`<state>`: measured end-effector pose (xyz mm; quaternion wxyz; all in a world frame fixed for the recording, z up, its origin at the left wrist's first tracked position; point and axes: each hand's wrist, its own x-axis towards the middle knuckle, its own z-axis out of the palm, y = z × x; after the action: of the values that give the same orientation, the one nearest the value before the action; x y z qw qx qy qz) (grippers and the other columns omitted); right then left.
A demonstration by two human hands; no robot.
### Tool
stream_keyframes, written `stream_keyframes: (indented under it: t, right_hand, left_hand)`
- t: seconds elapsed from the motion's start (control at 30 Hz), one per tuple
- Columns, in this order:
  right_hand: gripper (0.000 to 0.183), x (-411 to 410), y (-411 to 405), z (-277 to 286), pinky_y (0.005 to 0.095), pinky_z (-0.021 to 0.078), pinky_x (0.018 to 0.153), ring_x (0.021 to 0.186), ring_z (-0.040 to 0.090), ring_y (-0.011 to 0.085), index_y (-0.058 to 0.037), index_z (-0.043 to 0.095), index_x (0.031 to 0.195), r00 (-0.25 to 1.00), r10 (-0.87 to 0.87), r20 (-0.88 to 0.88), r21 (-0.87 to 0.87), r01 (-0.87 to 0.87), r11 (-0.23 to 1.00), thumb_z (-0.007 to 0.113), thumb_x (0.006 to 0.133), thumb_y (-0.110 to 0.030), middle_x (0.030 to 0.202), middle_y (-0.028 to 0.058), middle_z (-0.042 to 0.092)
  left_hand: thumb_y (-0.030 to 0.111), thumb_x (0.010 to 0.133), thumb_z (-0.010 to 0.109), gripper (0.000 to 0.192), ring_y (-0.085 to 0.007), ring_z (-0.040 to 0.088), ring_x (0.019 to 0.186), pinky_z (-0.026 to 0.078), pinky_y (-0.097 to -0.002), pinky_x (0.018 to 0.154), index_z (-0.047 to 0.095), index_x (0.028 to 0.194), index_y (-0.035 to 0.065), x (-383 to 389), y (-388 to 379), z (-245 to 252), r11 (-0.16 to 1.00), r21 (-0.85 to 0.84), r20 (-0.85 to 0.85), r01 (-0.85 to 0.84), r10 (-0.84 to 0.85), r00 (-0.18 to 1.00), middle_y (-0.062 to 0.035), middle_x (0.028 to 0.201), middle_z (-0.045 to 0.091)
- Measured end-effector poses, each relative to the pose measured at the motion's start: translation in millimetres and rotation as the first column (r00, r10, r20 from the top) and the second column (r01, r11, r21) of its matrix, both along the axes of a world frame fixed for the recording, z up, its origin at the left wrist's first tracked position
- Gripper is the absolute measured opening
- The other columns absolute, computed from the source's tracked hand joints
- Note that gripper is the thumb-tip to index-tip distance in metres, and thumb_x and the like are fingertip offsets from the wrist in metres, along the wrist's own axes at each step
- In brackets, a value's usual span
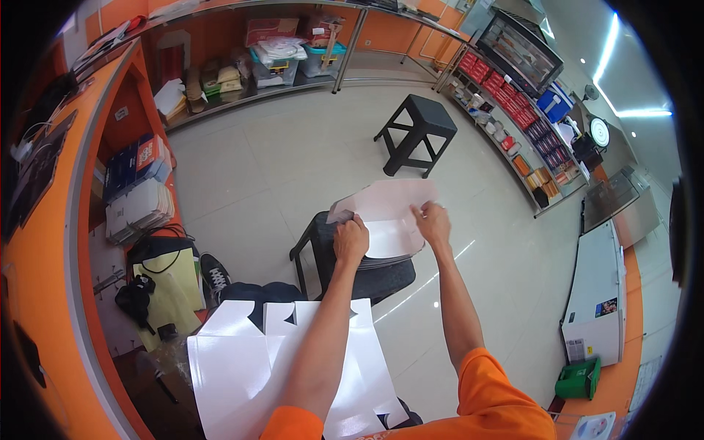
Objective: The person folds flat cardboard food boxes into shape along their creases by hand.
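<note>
Both arms reach forward over a black plastic stool (379, 280) that carries a stack of flat cardboard pieces (391, 260). On top of it is a folded cardboard box blank (393, 203), white inside, with one panel raised. My left hand (352, 237) grips its left edge at a small flap. At the right side my right hand (433, 221) has thumb and fingers close together at the panel; whether it pinches the cardboard cannot be told. Flat white die-cut box blanks (231, 368) lie across my lap, partly under my left forearm.
Another black stool (423, 118) stands ahead on the tiled floor. At left is an orange counter (60, 264) with stacked folded boxes (140, 212) in its shelf. Metal shelving (495, 148) with goods and a white chest freezer (594, 302) stand at right, beside a green bin (577, 378).
</note>
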<state>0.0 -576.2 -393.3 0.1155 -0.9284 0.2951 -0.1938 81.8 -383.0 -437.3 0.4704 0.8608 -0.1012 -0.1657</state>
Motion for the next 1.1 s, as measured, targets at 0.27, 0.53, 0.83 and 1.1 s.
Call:
stream_keyframes:
  t: [0.27, 0.53, 0.83, 1.1]
  right_hand:
    - [0.032, 56, 12, 98, 0.0478, 0.0493, 0.073, 0.087, 0.066, 0.0382, -0.0066, 0.070, 0.107, 0.813, 0.579, -0.060, -0.350, -0.561, 0.751, 0.070, 0.090, -0.034, 0.100, 0.0179, 0.069]
    - [0.036, 66, 7, 91, 0.0492, 0.0498, 0.075, 0.083, 0.065, 0.0406, -0.0073, 0.072, 0.106, 0.838, 0.484, -0.251, -0.044, -0.510, 0.859, 0.063, 0.094, -0.040, 0.080, 0.0204, 0.068]
    - [0.037, 71, 6, 94, 0.0490, 0.0511, 0.080, 0.088, 0.067, 0.0389, -0.0091, 0.073, 0.110, 0.813, 0.449, -0.370, -0.029, -0.493, 0.869, 0.061, 0.095, -0.041, 0.088, 0.0192, 0.071]
    - [0.038, 64, 0, 87, 0.0495, 0.0507, 0.080, 0.088, 0.066, 0.0387, -0.0098, 0.072, 0.113, 0.791, 0.485, -0.374, -0.077, -0.547, 0.834, 0.059, 0.097, -0.041, 0.086, 0.0188, 0.071]
  left_hand:
    - [0.020, 0.096, 0.050, 0.036, -0.0500, 0.065, 0.102, 0.053, -0.0526, 0.091, 0.069, 0.096, -0.0095, -3, -3, -5, 0.998, -0.014, -0.055, 0.066, -0.067, 0.996, -0.0344, 0.103, 0.067]
    - [0.011, 0.088, 0.052, 0.029, -0.0496, 0.064, 0.104, 0.052, -0.0519, 0.094, 0.070, 0.098, -0.0095, 5, -3, -9, 0.995, -0.001, -0.077, 0.104, -0.104, 0.992, -0.0354, 0.106, 0.066]
    - [0.009, 0.087, 0.053, 0.027, -0.0496, 0.064, 0.105, 0.052, -0.0517, 0.094, 0.071, 0.097, -0.0090, 6, -4, -14, 0.994, 0.011, -0.025, 0.109, -0.109, 0.994, -0.0350, 0.106, 0.066]
    - [0.008, 0.087, 0.052, 0.028, -0.0501, 0.064, 0.104, 0.052, -0.0517, 0.094, 0.070, 0.097, -0.0100, 7, -4, -14, 0.993, 0.003, -0.017, 0.116, -0.116, 0.993, -0.0358, 0.106, 0.066]
